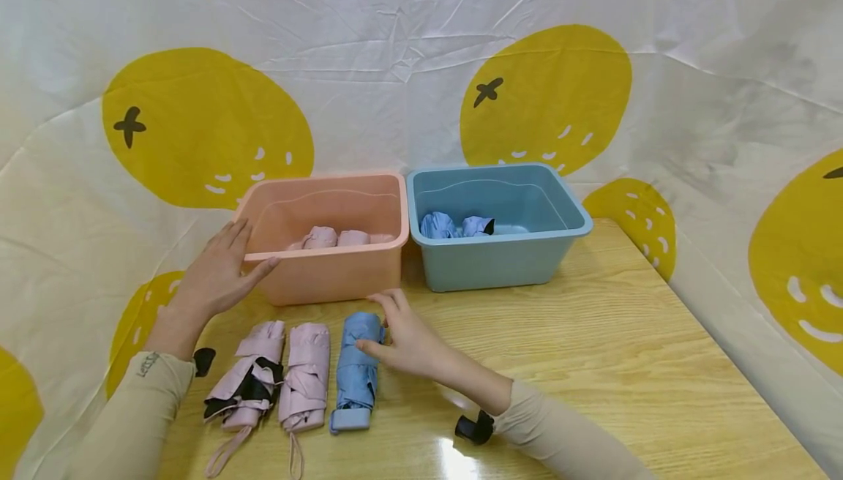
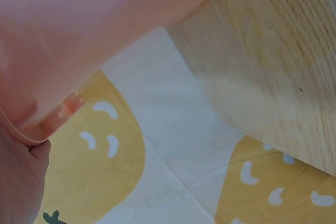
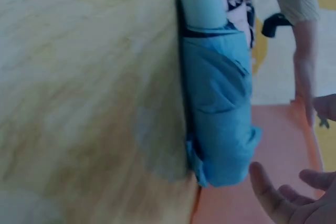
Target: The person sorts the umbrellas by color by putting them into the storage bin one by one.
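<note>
My left hand (image 1: 216,268) rests at the left front corner of a salmon-pink plastic bin (image 1: 329,275), fingers extended along its rim. In the left wrist view part of the hand (image 2: 21,171) touches that rim. My right hand (image 1: 411,337) hovers beside a folded blue umbrella (image 1: 358,363), thumb and fingers spread apart near its upper end. The right wrist view shows the umbrella (image 3: 218,98) lying with its pale handle (image 3: 205,10) away from the fingers (image 3: 270,195). Left of it lie two folded pink umbrellas, one neatly wrapped (image 1: 306,374), one looser with black lining (image 1: 250,381).
A blue-green bin (image 1: 494,264) stands right of the pink one, with two blue umbrellas (image 1: 437,225) inside. Pink umbrellas (image 1: 320,238) lie in the pink bin. The wooden table (image 1: 593,348) meets a lemon-print cloth (image 1: 395,121) behind and at both sides.
</note>
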The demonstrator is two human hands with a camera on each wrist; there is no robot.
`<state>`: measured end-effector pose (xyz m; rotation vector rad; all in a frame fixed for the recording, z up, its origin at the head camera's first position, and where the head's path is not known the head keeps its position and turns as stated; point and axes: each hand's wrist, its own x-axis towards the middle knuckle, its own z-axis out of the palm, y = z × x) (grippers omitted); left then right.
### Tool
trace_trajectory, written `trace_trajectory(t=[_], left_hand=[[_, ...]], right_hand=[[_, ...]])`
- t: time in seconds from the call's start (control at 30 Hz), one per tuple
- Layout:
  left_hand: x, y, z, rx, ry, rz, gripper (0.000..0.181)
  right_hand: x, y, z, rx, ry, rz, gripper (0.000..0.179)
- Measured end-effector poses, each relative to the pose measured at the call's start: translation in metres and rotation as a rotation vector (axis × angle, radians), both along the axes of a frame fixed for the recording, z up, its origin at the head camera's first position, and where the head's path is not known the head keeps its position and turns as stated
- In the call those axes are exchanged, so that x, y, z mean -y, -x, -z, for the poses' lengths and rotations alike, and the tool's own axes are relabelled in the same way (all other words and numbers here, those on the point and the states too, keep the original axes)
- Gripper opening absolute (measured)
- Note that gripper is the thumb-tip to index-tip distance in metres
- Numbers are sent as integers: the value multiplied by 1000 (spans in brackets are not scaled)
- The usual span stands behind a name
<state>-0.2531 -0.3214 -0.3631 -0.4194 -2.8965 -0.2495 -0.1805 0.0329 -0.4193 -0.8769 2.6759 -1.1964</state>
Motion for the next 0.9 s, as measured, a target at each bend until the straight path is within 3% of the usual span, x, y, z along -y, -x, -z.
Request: trace_trajectory(t=[0.3, 0.7, 0.9], left_hand=[[1, 1, 0, -6, 1, -3, 98], [-1, -2, -2, -3, -4, 1, 98], [0, -1, 0, 0, -9, -2, 97]], right_hand=[[27, 0, 25, 40, -275, 34, 100], [61, 4, 33, -32, -427, 49, 111], [66, 5, 34, -47, -443, 43, 110]])
